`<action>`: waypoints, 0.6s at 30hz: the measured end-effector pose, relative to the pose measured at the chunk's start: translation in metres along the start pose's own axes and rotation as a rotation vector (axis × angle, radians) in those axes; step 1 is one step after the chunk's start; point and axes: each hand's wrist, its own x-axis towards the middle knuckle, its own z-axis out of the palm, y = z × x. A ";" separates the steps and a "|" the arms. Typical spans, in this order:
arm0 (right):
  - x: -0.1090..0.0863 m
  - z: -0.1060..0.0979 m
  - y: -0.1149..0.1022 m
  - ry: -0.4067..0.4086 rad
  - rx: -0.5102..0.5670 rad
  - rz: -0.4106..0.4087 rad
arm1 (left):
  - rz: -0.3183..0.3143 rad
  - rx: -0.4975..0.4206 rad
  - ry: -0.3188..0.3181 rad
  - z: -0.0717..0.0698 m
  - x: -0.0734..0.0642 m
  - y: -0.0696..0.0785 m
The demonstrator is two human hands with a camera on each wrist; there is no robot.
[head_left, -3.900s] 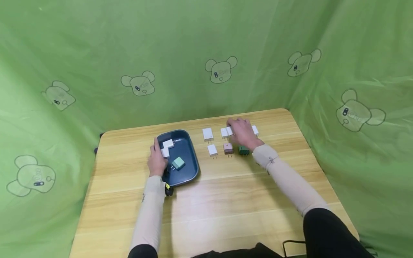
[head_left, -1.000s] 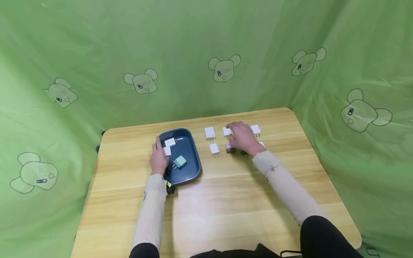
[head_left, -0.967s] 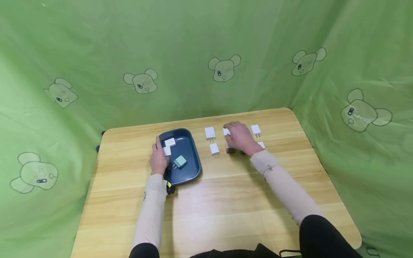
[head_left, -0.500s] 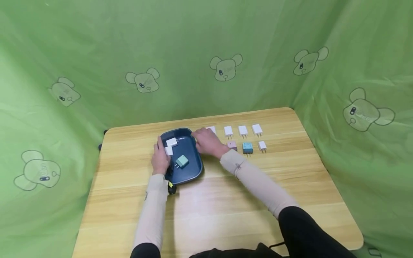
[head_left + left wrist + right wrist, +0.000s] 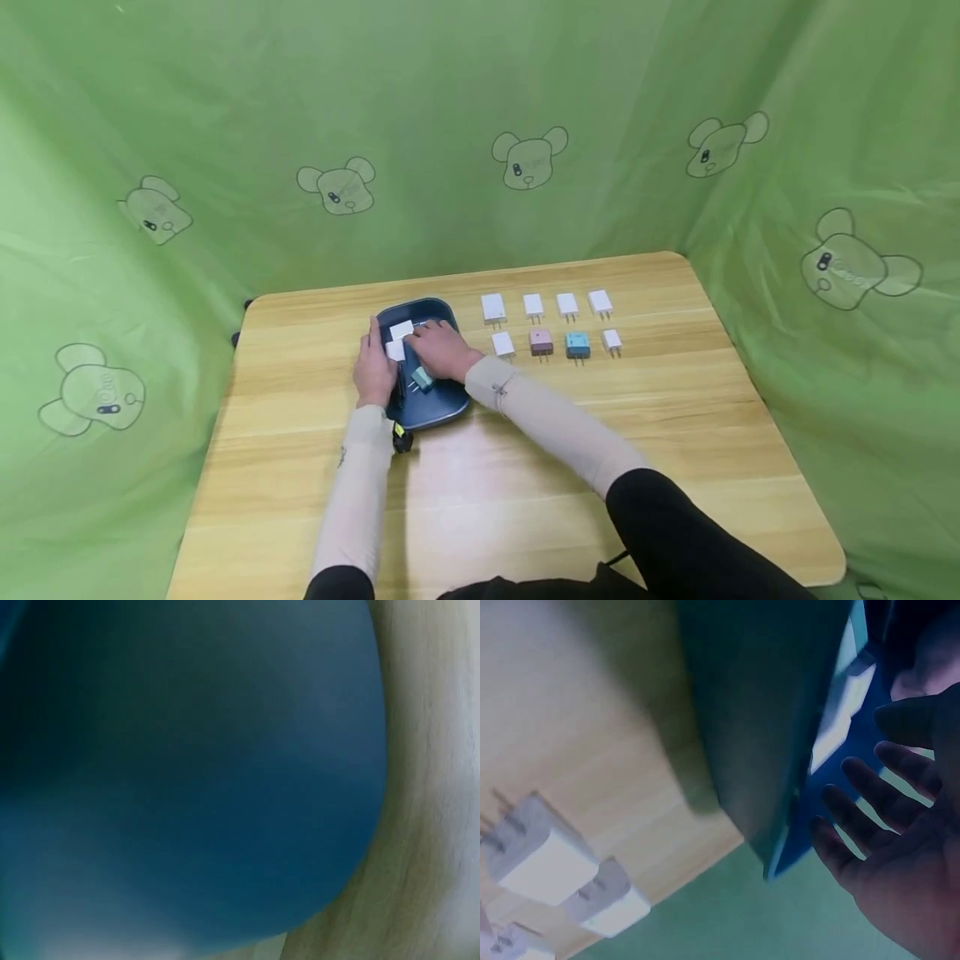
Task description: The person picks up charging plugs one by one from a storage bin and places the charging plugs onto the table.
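On the left side of the table lies a dark blue tray (image 5: 431, 410) holding white charger plugs (image 5: 402, 330) and a mint green charger plug (image 5: 422, 379). My left hand (image 5: 373, 372) grips the tray's left rim, its index finger reaching along the edge. In the left wrist view the blue tray fills most of the picture. My right hand (image 5: 444, 350) is over the tray, fingertips close to the white plugs and covering part of the green one. The right wrist view shows this right hand (image 5: 900, 825) with its fingers spread and loosely bent, holding nothing.
Right of the tray stand two rows of charger plugs, prongs toward me: several white ones (image 5: 567, 306) behind, then a pink plug (image 5: 541, 341), a turquoise plug (image 5: 577, 344) and white ones in front. Green cloth (image 5: 420, 242) hangs around the wooden table (image 5: 525, 475).
My right hand has let go of a white charger plug in the back row and moved left over the tray. The left hand stays at the tray's rim.
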 end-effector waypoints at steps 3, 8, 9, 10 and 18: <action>0.006 0.006 -0.007 -0.042 -0.007 -0.003 | 0.002 -0.005 0.026 0.000 0.000 0.001; 0.014 0.011 -0.017 -0.102 0.005 -0.009 | 0.008 -0.009 0.042 0.001 -0.001 0.001; 0.015 0.011 -0.019 -0.115 0.002 -0.012 | 0.008 -0.007 0.041 0.000 -0.001 0.000; 0.016 0.011 -0.021 -0.129 0.005 -0.012 | 0.005 -0.005 0.039 0.000 -0.001 0.000; 0.022 0.014 -0.027 -0.191 0.035 -0.013 | -0.003 -0.003 0.045 -0.002 -0.002 -0.001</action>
